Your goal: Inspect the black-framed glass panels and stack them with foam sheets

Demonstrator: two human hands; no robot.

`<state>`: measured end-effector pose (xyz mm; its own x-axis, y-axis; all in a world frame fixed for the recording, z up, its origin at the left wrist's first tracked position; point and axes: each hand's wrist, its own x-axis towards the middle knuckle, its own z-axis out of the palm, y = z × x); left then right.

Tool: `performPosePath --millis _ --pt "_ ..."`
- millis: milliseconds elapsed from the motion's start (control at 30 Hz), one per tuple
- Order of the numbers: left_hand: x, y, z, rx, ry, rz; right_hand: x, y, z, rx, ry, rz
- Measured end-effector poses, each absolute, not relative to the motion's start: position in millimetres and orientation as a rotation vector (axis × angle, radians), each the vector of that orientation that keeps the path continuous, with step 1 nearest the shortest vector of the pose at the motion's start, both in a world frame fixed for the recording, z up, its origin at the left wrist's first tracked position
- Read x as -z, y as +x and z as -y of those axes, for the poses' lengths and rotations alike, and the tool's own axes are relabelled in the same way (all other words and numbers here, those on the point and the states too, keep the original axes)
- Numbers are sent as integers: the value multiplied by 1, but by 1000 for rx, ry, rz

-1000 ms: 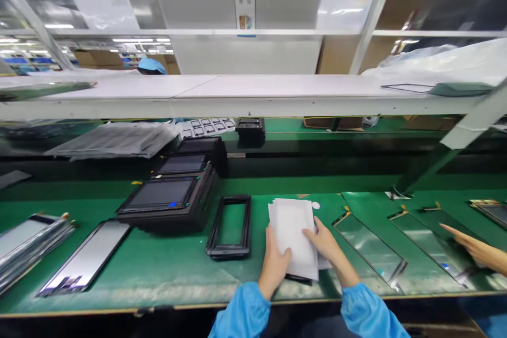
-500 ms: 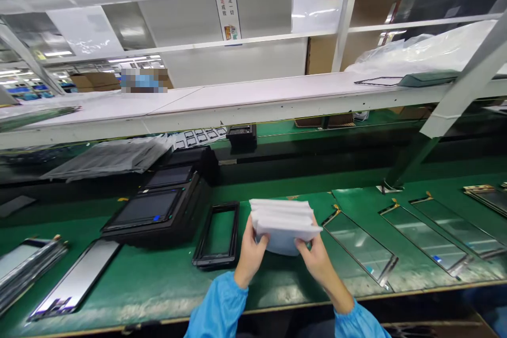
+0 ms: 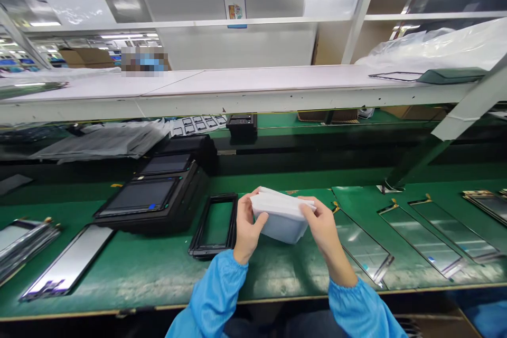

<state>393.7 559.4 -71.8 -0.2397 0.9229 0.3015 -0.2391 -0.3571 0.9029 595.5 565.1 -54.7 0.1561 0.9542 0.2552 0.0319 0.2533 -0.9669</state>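
Two hands hold one stack of white sheets (image 3: 282,216) lifted above the green worktop (image 3: 158,269), near the middle of its front edge. The left hand (image 3: 246,227) grips the left end of the stack, with the thumb on the near face and the fingers curled over the top edge. The right hand (image 3: 322,224) holds the right end in the same way, its fingers closed around the sheets. The stack is tilted, so its upper edge shows as several thin layers. Just left of the hands an empty black frame (image 3: 216,219) lies flat on the worktop. Further left stands a pile of black trays (image 3: 152,198), with a dark screen on top. Near the left front corner lies a long glass panel (image 3: 69,261), and more panels (image 3: 21,240) are stacked at the left edge. To the right of the hands, three narrow reflective panels (image 3: 430,235) lie side by side, slanted toward the front edge. A white shelf (image 3: 257,90) runs above the back of the worktop.
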Motion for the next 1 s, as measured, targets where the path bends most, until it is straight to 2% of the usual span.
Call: performPosePath --millis 300,667,800,1000 --pt "57 395 -578 -1753 1044 -914 24 596 -570 -723 -1145 1076" --pt "24 398 -588 -1671 1142 -958 6 598 -578 -902 -1013 1107" --pt "13 398 -597 -1694 1197 -1032 35 604 -575 -962 -919 1230" --pt "-9 401 -597 -1807 1248 -1004 132 592 -569 -893 -1085 1300"
